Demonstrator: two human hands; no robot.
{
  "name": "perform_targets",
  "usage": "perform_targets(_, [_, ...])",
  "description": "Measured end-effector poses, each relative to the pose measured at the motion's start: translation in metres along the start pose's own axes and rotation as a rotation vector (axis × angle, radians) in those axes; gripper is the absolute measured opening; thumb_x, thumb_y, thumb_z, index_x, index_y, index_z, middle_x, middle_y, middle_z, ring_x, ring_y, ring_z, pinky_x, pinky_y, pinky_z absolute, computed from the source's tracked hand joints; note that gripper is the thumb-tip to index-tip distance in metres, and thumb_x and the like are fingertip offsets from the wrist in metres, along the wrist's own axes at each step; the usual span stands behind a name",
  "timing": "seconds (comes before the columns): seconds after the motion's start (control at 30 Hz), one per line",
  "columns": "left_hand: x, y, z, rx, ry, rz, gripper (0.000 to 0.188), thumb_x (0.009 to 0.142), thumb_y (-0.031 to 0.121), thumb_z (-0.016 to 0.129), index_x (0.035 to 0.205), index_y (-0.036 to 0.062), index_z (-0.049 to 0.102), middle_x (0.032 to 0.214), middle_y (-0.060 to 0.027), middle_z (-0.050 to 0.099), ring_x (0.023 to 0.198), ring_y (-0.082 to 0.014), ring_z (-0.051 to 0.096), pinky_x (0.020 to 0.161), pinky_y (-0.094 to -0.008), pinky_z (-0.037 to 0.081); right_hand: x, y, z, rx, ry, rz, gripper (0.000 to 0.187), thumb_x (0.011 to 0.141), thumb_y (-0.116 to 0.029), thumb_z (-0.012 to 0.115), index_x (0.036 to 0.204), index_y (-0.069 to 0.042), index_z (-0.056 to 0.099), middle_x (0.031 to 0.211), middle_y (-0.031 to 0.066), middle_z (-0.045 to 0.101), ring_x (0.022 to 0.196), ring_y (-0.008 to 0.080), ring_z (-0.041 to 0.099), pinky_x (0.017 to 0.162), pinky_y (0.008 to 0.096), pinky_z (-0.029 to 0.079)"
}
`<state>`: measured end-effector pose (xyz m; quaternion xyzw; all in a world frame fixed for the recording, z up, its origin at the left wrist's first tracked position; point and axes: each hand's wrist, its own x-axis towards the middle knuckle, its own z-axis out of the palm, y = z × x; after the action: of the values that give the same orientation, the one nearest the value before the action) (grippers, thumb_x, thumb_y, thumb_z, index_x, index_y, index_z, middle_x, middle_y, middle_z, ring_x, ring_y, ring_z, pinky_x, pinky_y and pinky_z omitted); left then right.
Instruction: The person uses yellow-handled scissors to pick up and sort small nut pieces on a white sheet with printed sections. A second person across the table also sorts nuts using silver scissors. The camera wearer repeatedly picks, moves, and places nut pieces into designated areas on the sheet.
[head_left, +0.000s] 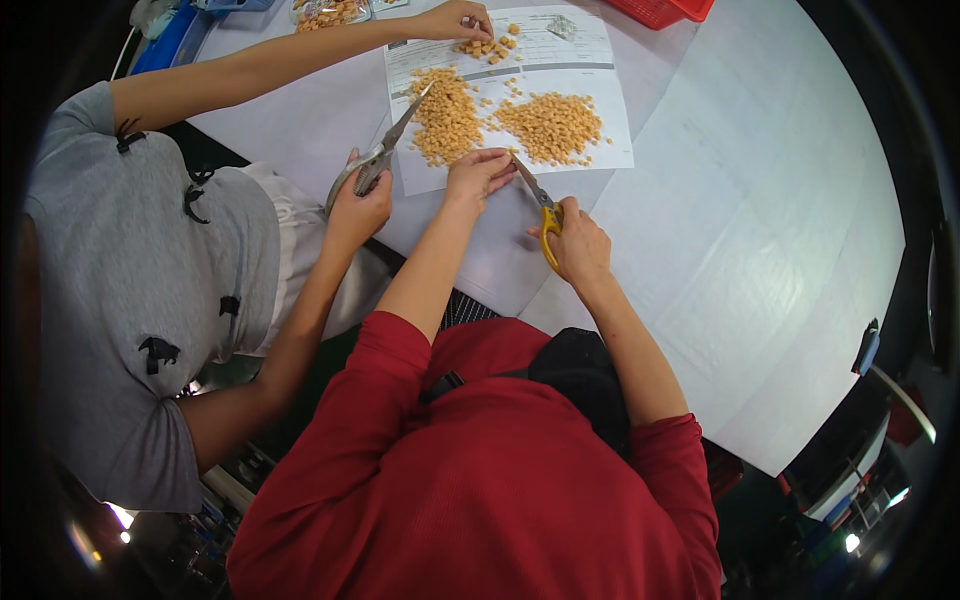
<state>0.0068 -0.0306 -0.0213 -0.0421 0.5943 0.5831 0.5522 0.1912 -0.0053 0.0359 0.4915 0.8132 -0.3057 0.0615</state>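
My right hand (pixel 582 242) is closed around the yellow-handled scissors (pixel 550 222), whose blades point up and left. At the blade tips, my left hand (pixel 480 176) pinches something too small to make out. Just beyond my hands lie two heaps of small orange-tan pieces, a right heap (pixel 553 128) and a left heap (pixel 446 118), on a printed paper sheet (pixel 605 75). A smaller cluster of chunkier tan pieces (pixel 487 48) sits at the sheet's far side.
On my left, a co-worker in a grey shirt (pixel 150 240) holds grey-handled scissors (pixel 376 160) over the left heap. Their other hand (pixel 452 20) hovers by the far cluster. A clear bag (pixel 562 28), a red basket (pixel 660 12) and a tub of tan pieces (pixel 328 14) stand farther back.
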Motion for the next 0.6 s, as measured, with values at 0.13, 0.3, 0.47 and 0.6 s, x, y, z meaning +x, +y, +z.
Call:
perform_targets(0.13, [0.007, 0.004, -0.005, -0.03, -0.046, 0.068, 0.023, 0.086, 0.002, 0.063, 0.108, -0.0031, 0.058, 0.099, -0.013, 0.064, 0.091, -0.0228, 0.065, 0.084, -0.0332, 0.055, -0.002, -0.004, -0.013, 0.089, -0.006, 0.023, 0.06, 0.077, -0.051, 0.068, 0.109, -0.005, 0.048, 0.094, 0.0192, 0.063, 0.08, 0.0366, 0.065, 0.067, 0.0459, 0.05])
perform_targets(0.3, [0.003, 0.017, -0.001, 0.143, -0.067, 0.179, 0.025, 0.086, 0.0, 0.061, 0.111, -0.003, 0.057, 0.099, -0.0139, 0.064, 0.089, -0.0219, 0.065, 0.082, -0.0324, 0.056, -0.001, -0.004, -0.017, 0.086, -0.012, 0.003, 0.065, 0.076, -0.055, 0.067, 0.113, -0.005, 0.048, 0.097, 0.0198, 0.063, 0.082, 0.0365, 0.065, 0.07, 0.0465, 0.05])
perform_targets(0.47, [0.002, 0.026, -0.001, 0.262, -0.119, 0.225, 0.027, 0.086, 0.0, 0.06, 0.112, -0.0028, 0.056, 0.1, -0.0147, 0.064, 0.088, -0.0216, 0.065, 0.08, -0.0316, 0.056, 0.001, -0.005, -0.019, 0.101, -0.018, -0.013, 0.063, 0.076, -0.054, 0.068, 0.111, -0.005, 0.048, 0.095, 0.0193, 0.064, 0.083, 0.0362, 0.065, 0.069, 0.0457, 0.05])
perform_targets(0.6, [0.006, 0.031, 0.0, 0.351, -0.073, 0.262, 0.027, 0.085, 0.003, 0.063, 0.111, -0.0015, 0.058, 0.097, -0.0136, 0.066, 0.085, -0.0193, 0.066, 0.076, -0.0287, 0.055, 0.008, -0.001, -0.016, 0.09, -0.009, -0.03, 0.053, 0.078, -0.044, 0.069, 0.107, -0.005, 0.049, 0.091, 0.0189, 0.064, 0.081, 0.0364, 0.065, 0.068, 0.0452, 0.05])
